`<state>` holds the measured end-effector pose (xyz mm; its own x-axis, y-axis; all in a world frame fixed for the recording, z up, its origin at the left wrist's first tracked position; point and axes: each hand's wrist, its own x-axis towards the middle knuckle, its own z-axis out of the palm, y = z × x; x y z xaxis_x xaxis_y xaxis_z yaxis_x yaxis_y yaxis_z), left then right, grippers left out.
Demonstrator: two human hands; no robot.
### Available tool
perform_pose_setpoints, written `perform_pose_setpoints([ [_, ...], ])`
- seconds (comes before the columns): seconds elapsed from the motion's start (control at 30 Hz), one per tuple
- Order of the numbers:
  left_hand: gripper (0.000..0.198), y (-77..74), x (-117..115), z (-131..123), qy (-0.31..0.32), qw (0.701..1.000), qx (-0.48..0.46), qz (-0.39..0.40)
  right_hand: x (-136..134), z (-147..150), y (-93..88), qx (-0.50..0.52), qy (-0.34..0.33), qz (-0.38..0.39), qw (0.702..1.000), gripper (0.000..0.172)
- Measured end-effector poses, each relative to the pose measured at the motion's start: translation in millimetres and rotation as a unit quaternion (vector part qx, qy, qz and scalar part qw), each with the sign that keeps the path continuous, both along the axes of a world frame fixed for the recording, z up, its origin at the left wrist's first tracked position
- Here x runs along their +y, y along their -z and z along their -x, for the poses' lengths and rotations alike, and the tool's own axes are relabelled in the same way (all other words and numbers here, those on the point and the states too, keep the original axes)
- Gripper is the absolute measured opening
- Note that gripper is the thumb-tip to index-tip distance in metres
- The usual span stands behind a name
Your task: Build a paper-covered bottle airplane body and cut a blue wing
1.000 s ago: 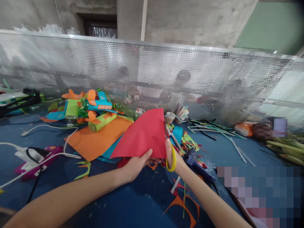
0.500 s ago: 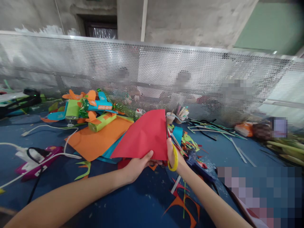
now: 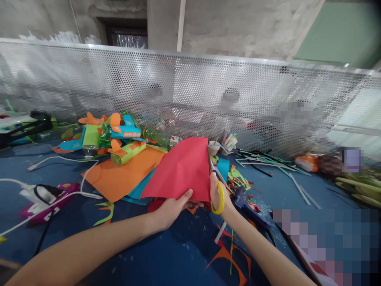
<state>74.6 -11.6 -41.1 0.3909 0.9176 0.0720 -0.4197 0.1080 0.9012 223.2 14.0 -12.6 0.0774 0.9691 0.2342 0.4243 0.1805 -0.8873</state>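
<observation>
A sheet of red paper is held up over the blue table. My left hand pinches its lower edge, thumb on top and fingers underneath. At the sheet's right edge, my right hand is closed on a pair of scissors with yellow handles. The blades lie along that edge, mostly hidden by the paper and the hand. Left of the red sheet, orange paper lies over blue paper. Orange and red paper scraps are strewn below my right wrist.
Bottle planes wrapped in coloured paper stand at the back left. A purple power strip with white cables lies at left. A dark blue glue gun is right of my right hand. Cups of pens stand before a perforated metal screen.
Both hands, the red sheet and the scissors keep almost the same place. The sheet and my right hand have shifted very slightly to the right.
</observation>
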Motion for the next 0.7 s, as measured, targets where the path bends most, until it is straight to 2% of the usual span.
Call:
perform_pose_setpoints([
  [0.23,0.036,0.7,0.2,0.8,0.002,1.0,-0.002,-0.008,0.5,-0.9,-0.5,-0.018,0.003,0.005,1.0,0.064],
  [0.33,0.038,1.5,1.3,0.7,0.002,1.0,0.005,-0.009,1.7,-2.9,0.7,-0.026,0.006,0.018,0.999,0.066],
  [0.53,0.041,2.0,1.4,1.6,0.002,1.0,0.011,-0.007,3.9,-6.0,5.9,-0.015,-0.039,0.04,0.998,0.069],
  [0.7,0.041,0.3,-0.8,2.0,0.008,1.0,0.021,-0.011,5.9,-7.4,2.3,-0.028,-0.022,0.026,0.999,0.076],
])
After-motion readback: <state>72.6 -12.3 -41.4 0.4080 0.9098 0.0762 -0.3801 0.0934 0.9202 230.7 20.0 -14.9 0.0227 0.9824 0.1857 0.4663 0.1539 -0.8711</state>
